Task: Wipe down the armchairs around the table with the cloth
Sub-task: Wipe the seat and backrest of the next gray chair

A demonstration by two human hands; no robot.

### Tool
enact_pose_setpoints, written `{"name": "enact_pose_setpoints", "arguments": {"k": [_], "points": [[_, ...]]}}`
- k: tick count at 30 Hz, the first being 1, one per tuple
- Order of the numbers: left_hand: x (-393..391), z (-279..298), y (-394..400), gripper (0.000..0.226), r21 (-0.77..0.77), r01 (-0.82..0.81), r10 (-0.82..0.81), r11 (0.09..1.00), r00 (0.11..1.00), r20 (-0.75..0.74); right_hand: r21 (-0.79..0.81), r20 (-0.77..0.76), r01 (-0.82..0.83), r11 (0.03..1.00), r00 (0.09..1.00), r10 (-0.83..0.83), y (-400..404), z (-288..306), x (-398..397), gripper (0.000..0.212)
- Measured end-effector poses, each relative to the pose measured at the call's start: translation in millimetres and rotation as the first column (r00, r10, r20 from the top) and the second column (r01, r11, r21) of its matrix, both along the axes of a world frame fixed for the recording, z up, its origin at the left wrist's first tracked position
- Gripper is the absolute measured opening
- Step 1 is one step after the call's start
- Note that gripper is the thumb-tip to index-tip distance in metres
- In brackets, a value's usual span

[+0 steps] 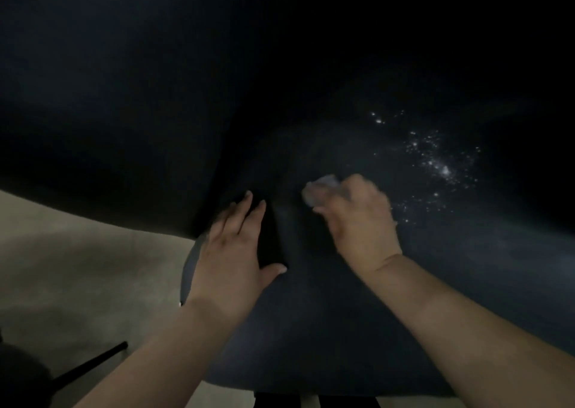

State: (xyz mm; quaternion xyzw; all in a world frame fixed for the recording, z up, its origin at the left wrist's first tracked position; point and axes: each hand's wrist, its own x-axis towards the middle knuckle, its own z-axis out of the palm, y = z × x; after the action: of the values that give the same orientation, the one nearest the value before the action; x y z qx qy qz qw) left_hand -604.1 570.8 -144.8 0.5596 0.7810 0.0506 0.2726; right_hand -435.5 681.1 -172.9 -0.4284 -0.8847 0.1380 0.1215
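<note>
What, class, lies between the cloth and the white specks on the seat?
Nothing visible: bare dark seat separates the cloth, gripped by the right hand, from the specks. The left hand rests on the other side.

There is a single view, from a camera on the person's head, facing forward and steeply down. It sits close over a dark armchair (342, 298), whose seat fills the middle and right of the frame and whose back rises into shadow across the top. Both forearms enter from the bottom edge, so the left hand (236, 252) and right hand (357, 221) lie near the centre, at arm's reach from the lens. The wide angle bends the edges: the pale floor (77, 267) curves along the lower left. The light is dim and the upper part is too dark to read. With one camera only, no second view overlaps it.
</note>
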Motion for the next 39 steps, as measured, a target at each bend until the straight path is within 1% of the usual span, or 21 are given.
{"name": "enact_pose_setpoints", "arguments": {"k": [3, 4, 7, 8, 10, 12, 14, 17, 19, 21, 23, 25, 26, 28, 30, 31, 33, 35, 37, 38, 39], "points": [[8, 2, 11, 0.103, -0.008, 0.037, -0.037, 0.999, 0.999, -0.007, -0.04, -0.029, 0.366, 0.93, 0.93, -0.367, 14, 5, 22, 0.035], [11, 2, 14, 0.103, -0.009, 0.043, -0.043, 0.999, 0.999, -0.005, -0.026, -0.037, 0.345, 0.938, 0.937, -0.346, 7, 6, 21, 0.035], [21, 1, 23, 0.104, -0.008, 0.066, -0.066, 0.998, 0.998, 0.009, -0.018, -0.005, 0.029, 0.999, 1.0, -0.029, -9, 8, 26, 0.035], [24, 0, 26, 0.105, -0.006, 0.075, -0.075, 0.997, 0.997, 0.015, -0.011, 0.009, 0.001, 1.0, 1.0, -0.001, -2, 8, 36, 0.034], [30, -2, 33, 0.105, -0.001, 0.094, -0.094, 0.996, 0.995, 0.035, 0.013, -0.022, 0.161, 0.987, 0.987, -0.161, 21, 4, 61, 0.031], [35, -3, 41, 0.104, -0.002, 0.114, -0.114, 0.993, 0.993, 0.044, -0.049, -0.097, 0.444, 0.895, 0.89, -0.446, 38, 2, 79, 0.03], [41, -4, 50, 0.103, -0.002, 0.13, -0.13, 0.992, 0.991, 0.037, -0.088, -0.145, 0.532, 0.842, 0.829, -0.54, 34, -1, 76, 0.031], [52, -5, 61, 0.101, -0.011, 0.142, -0.142, 0.99, 0.99, 0.012, -0.066, -0.146, 0.266, 0.962, 0.951, -0.273, 12, 1, 56, 0.03], [60, -4, 69, 0.101, -0.009, 0.155, -0.155, 0.988, 0.988, 0.002, -0.09, -0.076, 0.138, 0.986, 0.987, -0.144, 19, 3, 68, 0.029], [67, -2, 77, 0.102, 0.005, 0.168, -0.168, 0.986, 0.986, -0.015, -0.112, -0.05, 0.269, 0.957, 0.96, -0.275, 41, 3, 92, 0.027], [71, 1, 85, 0.102, 0.015, 0.169, -0.168, 0.986, 0.985, -0.029, -0.123, -0.113, 0.51, 0.851, 0.845, -0.522, 56, 1, 114, 0.027], [72, 2, 91, 0.102, 0.018, 0.17, -0.169, 0.985, 0.985, -0.046, -0.182, -0.124, 0.615, 0.767, 0.76, -0.638, 53, -1, 111, 0.028], [74, 2, 94, 0.102, 0.014, 0.178, -0.177, 0.984, 0.983, -0.054, -0.199, -0.126, 0.569, 0.798, 0.792, -0.597, 47, 0, 103, 0.028], [76, 3, 99, 0.102, 0.007, 0.191, -0.191, 0.981, 0.979, -0.066, -0.151, -0.137, 0.341, 0.928, 0.922, -0.362, 33, 1, 89, 0.03], [81, 4, 103, 0.102, 0.003, 0.199, -0.198, 0.98, 0.978, -0.065, -0.088, -0.112, 0.2, 0.976, 0.971, -0.209, 35, 0, 97, 0.033], [83, 4, 104, 0.102, 0.003, 0.2, -0.2, 0.98, 0.978, -0.063, -0.112, -0.119, 0.26, 0.959, 0.955, -0.272, 41, -1, 106, 0.031], [87, 5, 107, 0.102, 0.005, 0.203, -0.202, 0.979, 0.977, -0.064, -0.195, -0.201, 0.47, 0.861, 0.84, -0.504, 53, -2, 128, 0.028], [91, 6, 109, 0.101, 0.01, 0.206, -0.205, 0.979, 0.977, -0.063, -0.225, -0.355, 0.637, 0.737, 0.651, -0.671, 61, -8, 148, 0.028], [95, 6, 111, 0.101, 0.018, 0.203, -0.202, 0.979, 0.978, -0.061, -0.338, -0.399, 0.756, 0.561, 0.424, -0.813, 73, -12, 155, 0.027], [97, 5, 112, 0.101, 0.018, 0.205, -0.203, 0.979, 0.977, -0.061, -0.371, -0.362, 0.773, 0.514, 0.389, -0.847, 77, -13, 153, 0.028], [98, 5, 112, 0.101, 0.018, 0.21, -0.208, 0.978, 0.976, -0.064, -0.331, -0.303, 0.775, 0.538, 0.453, -0.839, 79, -13, 146, 0.03]]}}
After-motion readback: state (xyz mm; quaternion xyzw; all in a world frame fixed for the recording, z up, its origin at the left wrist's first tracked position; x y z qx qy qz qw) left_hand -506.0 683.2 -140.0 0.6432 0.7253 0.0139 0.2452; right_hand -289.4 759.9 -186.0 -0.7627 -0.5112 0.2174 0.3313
